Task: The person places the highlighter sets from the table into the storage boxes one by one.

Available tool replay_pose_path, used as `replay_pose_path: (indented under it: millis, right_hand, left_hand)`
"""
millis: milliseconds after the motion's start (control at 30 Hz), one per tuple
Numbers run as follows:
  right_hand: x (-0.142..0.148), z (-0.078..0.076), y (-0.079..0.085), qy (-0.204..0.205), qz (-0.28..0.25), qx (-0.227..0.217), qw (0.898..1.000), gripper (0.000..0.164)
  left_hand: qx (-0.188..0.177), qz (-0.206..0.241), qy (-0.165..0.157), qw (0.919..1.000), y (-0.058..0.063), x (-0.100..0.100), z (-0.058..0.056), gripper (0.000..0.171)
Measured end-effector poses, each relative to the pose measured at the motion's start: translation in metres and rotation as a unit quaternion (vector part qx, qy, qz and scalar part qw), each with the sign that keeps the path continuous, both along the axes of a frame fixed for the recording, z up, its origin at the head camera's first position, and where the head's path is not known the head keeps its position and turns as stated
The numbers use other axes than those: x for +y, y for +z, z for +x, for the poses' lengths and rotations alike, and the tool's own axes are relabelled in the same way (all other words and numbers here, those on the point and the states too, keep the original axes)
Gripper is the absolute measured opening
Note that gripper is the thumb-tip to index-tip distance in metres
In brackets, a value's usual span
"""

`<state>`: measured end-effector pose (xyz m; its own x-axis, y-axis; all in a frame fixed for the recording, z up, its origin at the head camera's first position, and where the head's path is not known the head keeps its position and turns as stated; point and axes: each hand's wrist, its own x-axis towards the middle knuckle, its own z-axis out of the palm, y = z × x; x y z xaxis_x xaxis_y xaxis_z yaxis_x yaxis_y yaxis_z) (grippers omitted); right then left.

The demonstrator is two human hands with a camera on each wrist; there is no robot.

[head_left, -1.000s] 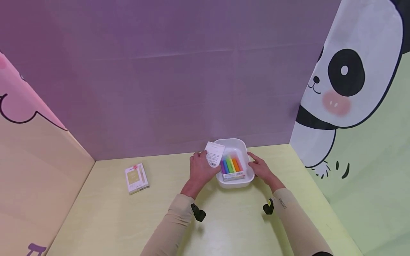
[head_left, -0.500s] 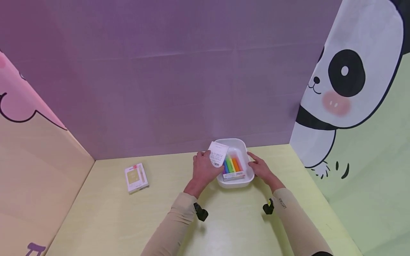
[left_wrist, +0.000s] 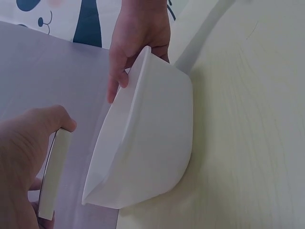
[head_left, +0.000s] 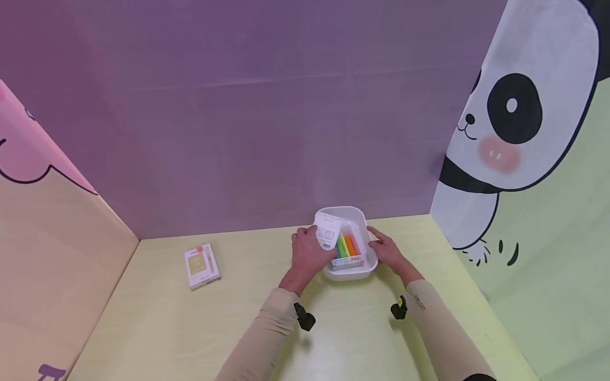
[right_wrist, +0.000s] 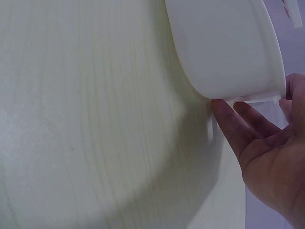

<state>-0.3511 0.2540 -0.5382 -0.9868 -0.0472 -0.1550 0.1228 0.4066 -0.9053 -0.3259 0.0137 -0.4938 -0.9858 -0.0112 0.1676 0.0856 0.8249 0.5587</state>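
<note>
In the head view, my left hand (head_left: 306, 254) pinches a small thin white box (head_left: 330, 226) with printed text and a barcode. The box hangs tilted above the left side of a white plastic tub (head_left: 352, 217). The left wrist view shows the thin edge of the white box (left_wrist: 56, 167) between thumb and fingers, apart from the tub (left_wrist: 152, 133). My right hand (head_left: 387, 251) pinches the tub's right wall, with fingers on both sides of the rim. Inside the tub lies a clear-fronted pack of rainbow-coloured sticks (head_left: 350, 248), partly hidden by my left hand and the box.
Farther left on the pale wooden table (head_left: 157, 317) lies a white box (head_left: 202, 266) with a gold-coloured panel. A purple backdrop (head_left: 238, 132) rises right behind the tub. A panda-printed panel (head_left: 524, 174) borders the table on the right.
My left hand has moved slightly right with the small white box, which covers more of the tub and of the coloured sticks. The right hand and the tub stay in place.
</note>
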Motion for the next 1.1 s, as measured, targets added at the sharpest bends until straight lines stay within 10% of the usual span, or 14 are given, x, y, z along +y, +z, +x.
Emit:
replay_pose_path:
  millis: [1100]
  right_hand:
    - [-0.001,0.002,-0.002,0.003,-0.018,0.023,1.0,0.054]
  left_hand:
    - [-0.009,-0.023,0.008,0.9997,0.003,0.03,0.0,0.078]
